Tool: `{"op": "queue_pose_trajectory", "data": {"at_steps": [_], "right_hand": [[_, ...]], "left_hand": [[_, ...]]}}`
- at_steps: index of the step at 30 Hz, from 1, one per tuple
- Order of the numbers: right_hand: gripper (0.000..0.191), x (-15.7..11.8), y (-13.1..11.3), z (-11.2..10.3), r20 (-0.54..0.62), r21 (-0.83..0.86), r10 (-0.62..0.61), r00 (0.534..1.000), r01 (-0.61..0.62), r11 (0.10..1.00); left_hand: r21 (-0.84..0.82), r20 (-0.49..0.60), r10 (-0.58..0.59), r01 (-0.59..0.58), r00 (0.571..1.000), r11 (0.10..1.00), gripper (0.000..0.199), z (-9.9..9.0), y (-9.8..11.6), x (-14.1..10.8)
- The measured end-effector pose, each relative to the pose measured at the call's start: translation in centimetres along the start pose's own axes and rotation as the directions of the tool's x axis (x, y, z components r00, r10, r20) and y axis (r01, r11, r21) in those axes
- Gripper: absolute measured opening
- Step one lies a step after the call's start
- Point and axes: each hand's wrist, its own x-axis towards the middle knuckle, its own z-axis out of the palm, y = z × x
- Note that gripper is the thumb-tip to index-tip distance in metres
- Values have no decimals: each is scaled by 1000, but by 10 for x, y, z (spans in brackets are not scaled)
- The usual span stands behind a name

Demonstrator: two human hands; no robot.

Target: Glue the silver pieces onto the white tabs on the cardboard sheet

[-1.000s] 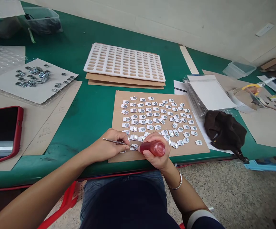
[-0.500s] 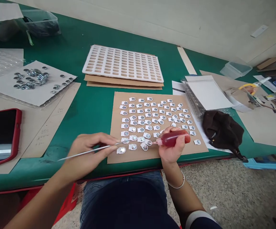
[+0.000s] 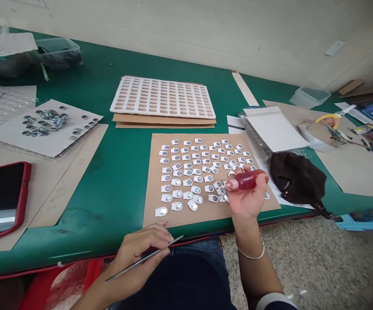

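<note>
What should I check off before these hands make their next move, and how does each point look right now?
1. Left hand has hold of the thin metal tool: ok.
2. Right hand grips the red squeeze bottle: ok.
3. Tool's upper tip is off the tabbed metal discs: ok.
4. Those discs are all spaced apart on the cardboard sheet: not ok, some touch or overlap.
5. Bottle's nozzle is free of any disc: cannot tell.

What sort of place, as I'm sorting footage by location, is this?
Probably an assembly workshop: metal discs on white tabs dot a cardboard sheet, loose metal parts lie on white paper, and the right hand holds a red squeeze bottle.
</note>
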Motion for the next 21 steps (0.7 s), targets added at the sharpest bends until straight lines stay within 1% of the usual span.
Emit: {"op": "queue_pose_trajectory", "data": {"at_steps": [2, 4, 7, 10, 11, 12, 13, 15, 16, 17, 18, 21], "right_hand": [[31, 1, -1, -2, 3, 5, 13, 1000, -13, 1000], [33, 4, -3, -4, 19, -15, -8, 1000, 8, 1000], [33, 8, -6, -7, -4, -26, -29, 1000, 29, 999], [31, 10, -9, -5, -40, 17, -9, 999, 9, 1000], [30, 11, -9, -3, -44, 32, -1, 999, 2, 999], [28, 11, -8, -1, -41, 38, 4, 999, -2, 999], [27, 11, -8, 3, -28, 32, 6, 1000, -5, 999], [24, 10, -6, 14, 21, -7, 7, 1000, -7, 1000], [22, 10, -5, 20, 56, -34, 9, 998, -7, 999], [22, 10, -4, 27, 94, -59, 13, 996, -8, 998], [21, 9, -3, 34, 129, -79, 15, 992, -5, 997], [18, 5, 2, 53, 204, -122, 4, 979, 22, 992]], "left_hand": [[-21, 73, 1, 1, 997, 1000, 12, 6, -2, 5], [21, 114, 4, -6, 993, 1000, 14, 11, -5, 9], [97, 141, 32, -46, 990, 994, 17, 14, -10, 12], [95, 151, 101, -116, 983, 989, 17, 11, -9, 12], [102, 129, 132, -146, 983, 984, 17, 9, -8, 12], [133, 81, 163, -173, 983, 976, 17, 8, -6, 13], [193, 11, 190, -189, 982, 963, 18, 7, -4, 14], [371, -151, 236, -166, 960, 914, 18, 7, -1, 18], [459, -206, 266, -147, 942, 876, 19, 7, -1, 22], [528, -227, 298, -140, 927, 838, 21, 8, -2, 25], [575, -222, 326, -147, 919, 805, 23, 9, -4, 28], [636, -161, 379, -198, 911, 746, 27, 13, -11, 37]]}}
